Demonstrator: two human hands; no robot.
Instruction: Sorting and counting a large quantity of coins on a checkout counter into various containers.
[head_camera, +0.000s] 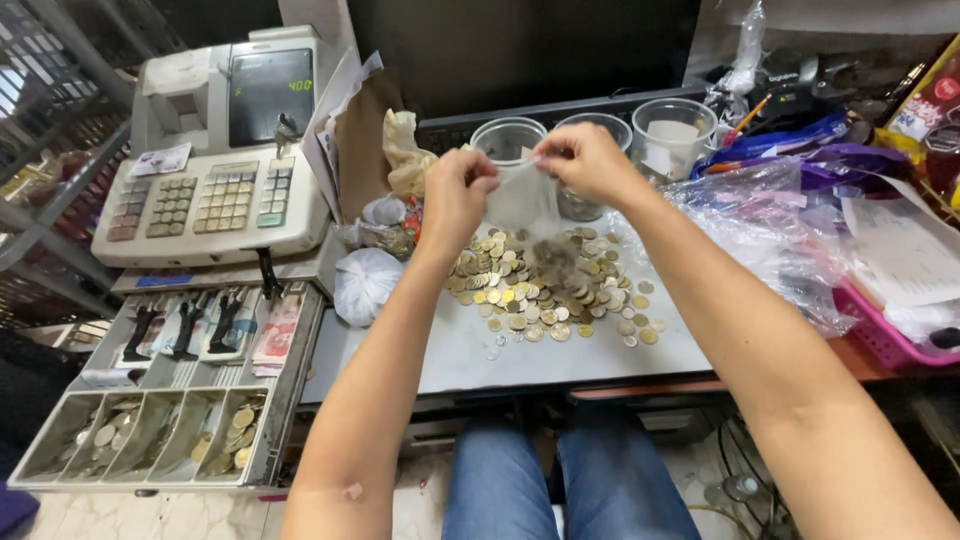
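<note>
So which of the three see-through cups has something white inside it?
The cup farthest right, beside the purple bags. It has white paper inside; the left cup looks empty and the middle cup is mostly hidden behind the hands.

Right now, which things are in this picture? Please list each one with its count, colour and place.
coins: a loose pile, gold and silver, on the pale counter
clear plastic bag: one, held above the pile
plastic cups: three, clear, behind the pile
cash register: one, beige, left
cash drawer: one, open, grey, below the register, with banknotes and coins
tied bag: one, white, left of the pile
pink tray: one, right edge, under papers
left hand: pinching the bag's left edge
right hand: pinching the bag's right edge
</note>
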